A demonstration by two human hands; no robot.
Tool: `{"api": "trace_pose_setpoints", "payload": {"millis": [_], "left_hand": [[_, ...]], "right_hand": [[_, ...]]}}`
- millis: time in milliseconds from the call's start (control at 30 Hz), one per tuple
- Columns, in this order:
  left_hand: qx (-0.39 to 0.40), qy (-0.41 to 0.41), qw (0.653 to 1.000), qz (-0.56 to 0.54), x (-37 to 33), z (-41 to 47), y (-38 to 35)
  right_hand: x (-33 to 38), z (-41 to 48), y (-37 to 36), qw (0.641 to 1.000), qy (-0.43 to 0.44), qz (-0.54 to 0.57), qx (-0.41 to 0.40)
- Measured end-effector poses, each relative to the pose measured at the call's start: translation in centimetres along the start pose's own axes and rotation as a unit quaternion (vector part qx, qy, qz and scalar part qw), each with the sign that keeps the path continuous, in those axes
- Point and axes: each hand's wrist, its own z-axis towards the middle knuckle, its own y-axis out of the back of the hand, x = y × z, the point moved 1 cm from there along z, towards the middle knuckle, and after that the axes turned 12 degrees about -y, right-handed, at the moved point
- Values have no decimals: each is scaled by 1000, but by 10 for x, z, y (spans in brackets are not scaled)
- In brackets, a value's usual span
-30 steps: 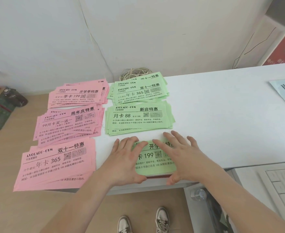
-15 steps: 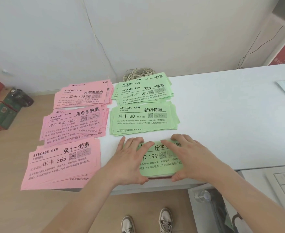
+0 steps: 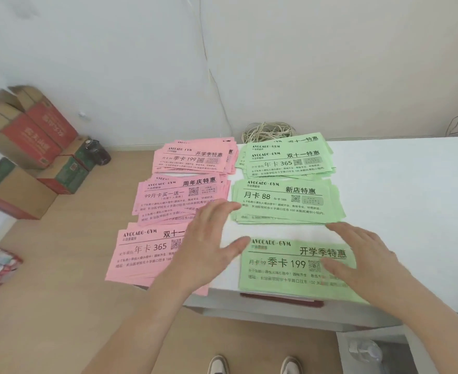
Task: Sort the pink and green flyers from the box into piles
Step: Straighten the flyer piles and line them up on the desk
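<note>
Six flyer piles lie on the white table (image 3: 400, 190) in two columns: three pink on the left, three green on the right. The near green pile (image 3: 284, 268) lies at the table's front edge, between the two hands. The right hand (image 3: 363, 263) is spread flat, palm down, covering that pile's right end, apparently resting on it, grasping nothing. The left hand (image 3: 209, 247) is likewise open with fingers extended, positioned over the gap between the near pink pile (image 3: 144, 255) and the near green pile; its thumb reaches the green pile's upper left corner. Whether the palm touches the paper cannot be determined. The left hand holds nothing.
</note>
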Motion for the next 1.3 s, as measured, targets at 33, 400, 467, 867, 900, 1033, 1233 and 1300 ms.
{"api": "trace_pose_setpoints", "payload": {"millis": [33, 400, 467, 867, 900, 1033, 1233, 1300], "left_hand": [[-50, 32, 998, -6, 15, -9, 14], [-49, 363, 925, -104, 169, -93, 75], [-44, 368, 908, -195, 183, -97, 73], [-93, 338, 901, -255, 206, -118, 86], [-106, 323, 905, -257, 204, -120, 91], [-169, 258, 901, -306, 189, -115, 113], [-185, 150, 897, -373, 171, -86, 115], [-166, 146, 898, -381, 175, -82, 104]], "right_hand": [[12, -2, 1, 999, -5, 49, -10], [194, -25, -101, 996, 66, -25, 60], [208, -21, -121, 997, 39, -54, 40], [232, -31, -156, 979, -105, 170, -49], [232, -31, -156, 969, -119, 211, -46], [234, -26, -134, 898, -133, 420, 16], [228, -15, -95, 898, -47, 414, -141], [224, -13, -102, 907, -34, 387, -161]]}}
